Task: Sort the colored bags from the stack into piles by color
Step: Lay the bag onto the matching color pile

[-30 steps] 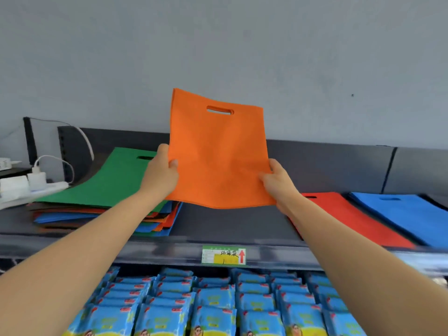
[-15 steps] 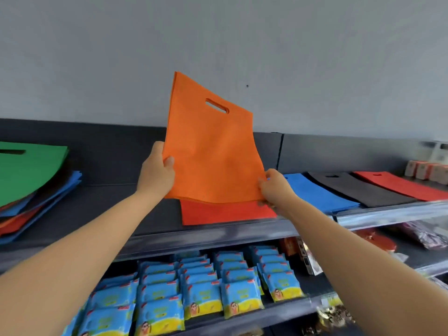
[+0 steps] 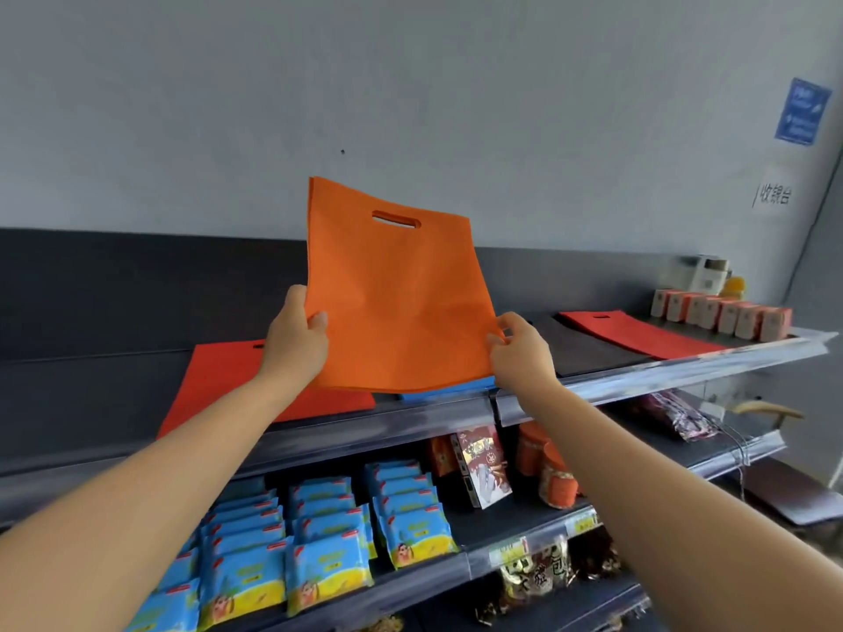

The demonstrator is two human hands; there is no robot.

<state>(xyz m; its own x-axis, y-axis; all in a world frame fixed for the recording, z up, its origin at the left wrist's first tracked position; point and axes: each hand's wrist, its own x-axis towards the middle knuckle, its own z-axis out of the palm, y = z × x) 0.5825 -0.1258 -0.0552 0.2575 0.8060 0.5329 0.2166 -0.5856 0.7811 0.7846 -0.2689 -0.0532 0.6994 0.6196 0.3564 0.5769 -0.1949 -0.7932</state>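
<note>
Head view. An orange bag (image 3: 397, 303) is held upright above the front edge of the top shelf (image 3: 661, 374). Its left edge is pinched in the grip of the left hand (image 3: 296, 339), thumb in front. Its lower right corner is pinched in the grip of the right hand (image 3: 520, 353).

Sorted bags are seen lying flat on the shelf: a red bag (image 3: 219, 385) toward the left end and a blue bag (image 3: 456, 386) directly beneath the held one. A black bag (image 3: 588, 348) and a second red bag (image 3: 638, 333) lie toward the right end.

The carrying step is judged to be in hand. Next, a bare stretch of shelf must be chosen, since no orange pile is visible.

On the wall, a paper sign (image 3: 773, 194) is read as "收銀台". The writing on a blue notice (image 3: 802, 110) is too blurred to be read.
</note>
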